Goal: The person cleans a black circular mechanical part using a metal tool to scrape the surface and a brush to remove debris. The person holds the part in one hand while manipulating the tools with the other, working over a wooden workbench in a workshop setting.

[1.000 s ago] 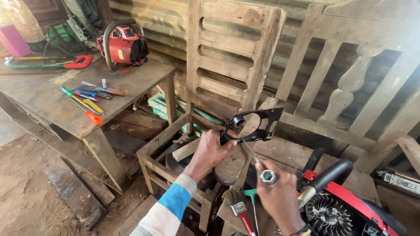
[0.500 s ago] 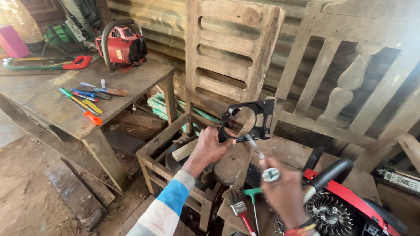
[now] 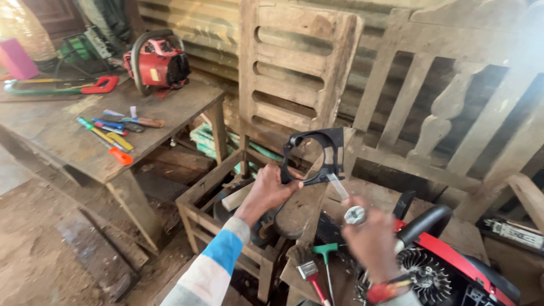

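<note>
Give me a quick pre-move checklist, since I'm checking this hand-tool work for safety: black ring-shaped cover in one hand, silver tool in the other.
1. Left hand has a firm grip on the black ring-shaped plastic cover: ok, fingers wrap its lower edge.
2. Right hand holds the silver metal tool: ok, though the hand is blurred.
3. Tool tip seated on the cover: cannot tell, the contact spot is too blurred.
4. Cover held away from the red and black chainsaw body: ok, it is raised above it.
5. Green-handled T-shaped key and red-handled brush lie below the hands: ok.
</note>
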